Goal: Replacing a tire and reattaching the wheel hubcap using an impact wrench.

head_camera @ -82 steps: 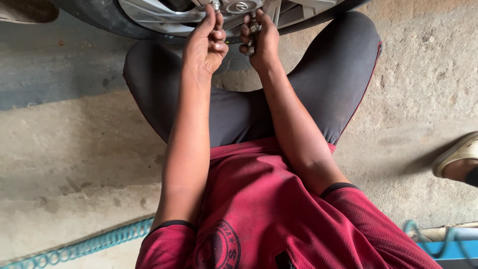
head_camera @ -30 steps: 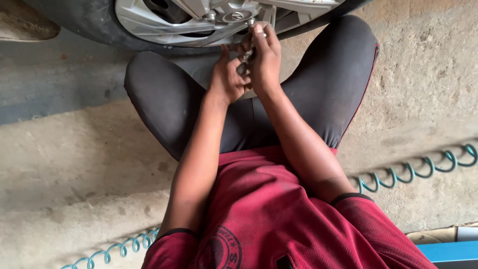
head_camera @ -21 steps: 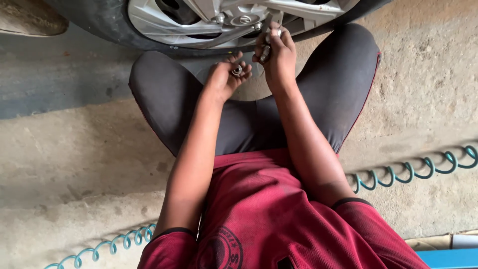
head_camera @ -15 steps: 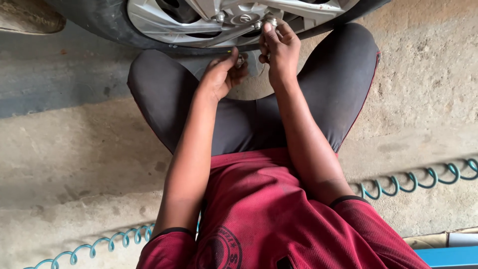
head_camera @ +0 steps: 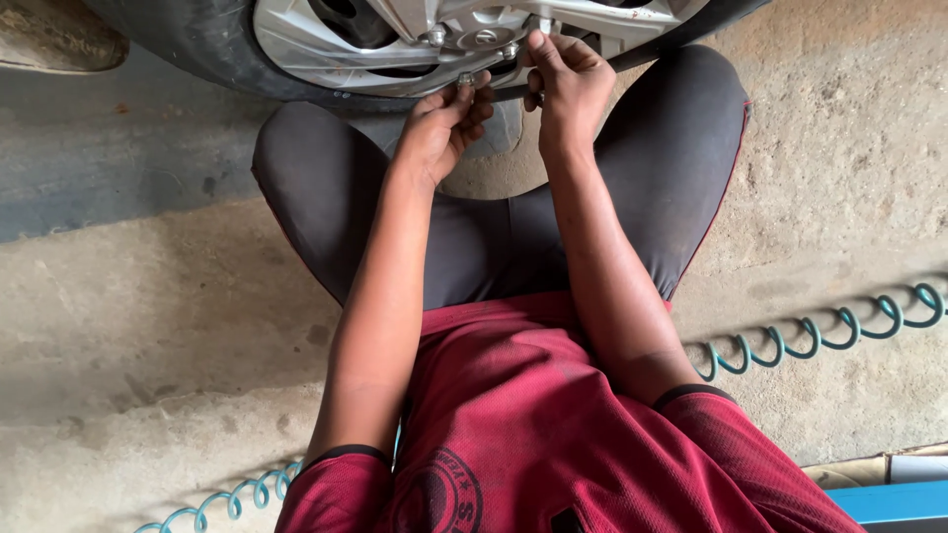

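A silver alloy car wheel (head_camera: 326, 49) with its black tyre (head_camera: 178, 54) fills the top of the head view, and I crouch in front of it. My left hand (head_camera: 444, 123) pinches a small metal wheel nut (head_camera: 465, 79) between thumb and fingers, just below the hub. My right hand (head_camera: 563, 79) is up at the hub, its fingers closed around another small fastener by the studs (head_camera: 510, 49); the piece itself is mostly hidden by my fingers. Both hands sit close together, a few centimetres apart.
Rough concrete floor (head_camera: 128, 326) lies all around. A teal coiled air hose (head_camera: 820, 331) runs across the floor on the right and reappears at the bottom left (head_camera: 222, 498). A blue box edge (head_camera: 889, 498) shows at the bottom right.
Both hands have moved up from my lap toward the wheel hub. My left hand has lifted the nut higher, and the view has tilted slightly down, shifting the hose.
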